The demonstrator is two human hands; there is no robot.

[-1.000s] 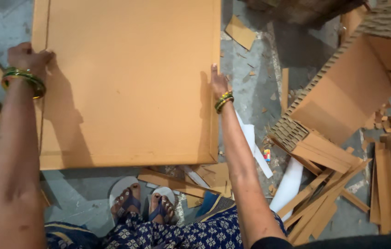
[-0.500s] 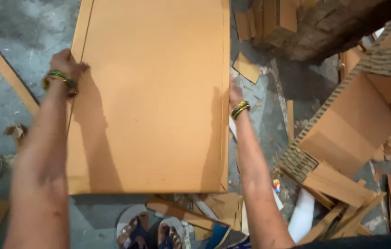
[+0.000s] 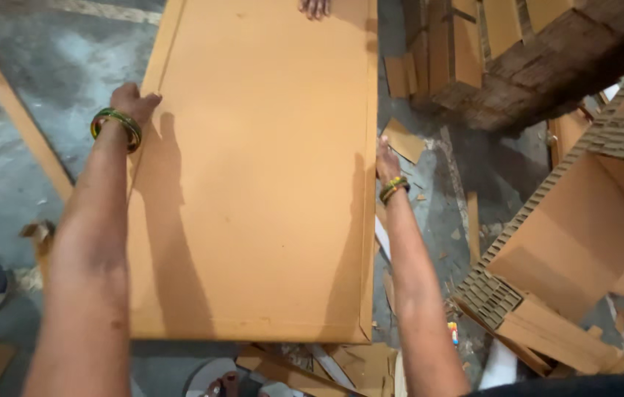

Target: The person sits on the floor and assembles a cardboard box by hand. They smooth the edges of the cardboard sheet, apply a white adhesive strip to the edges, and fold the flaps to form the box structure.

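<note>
1. Fingers of the left hand [image 3: 132,99] curl over the left edge of the big cardboard sheet [image 3: 260,176], gripping it, thumb on top.
2. Right hand [image 3: 387,156] presses against the sheet's right edge; its fingers are tucked at that edge and mostly hidden, so whether they clench the board cannot be told.
3. Flat on the grey concrete floor [image 3: 47,81] lies the sheet, stretching from near the person's feet to the far top of the view, held between both arms.
4. Green and gold bangles [image 3: 117,125] ring the left wrist, and a matching set sits on the right wrist.
5. At the far end, another person's fingertips [image 3: 315,7] rest on the sheet.
6. Right of the sheet, cardboard scraps [image 3: 404,140] litter the floor, with a thick honeycomb cardboard panel [image 3: 569,242] leaning well beyond them.
7. Left, a long thin cardboard strip [image 3: 14,110] runs diagonally across the floor.
</note>
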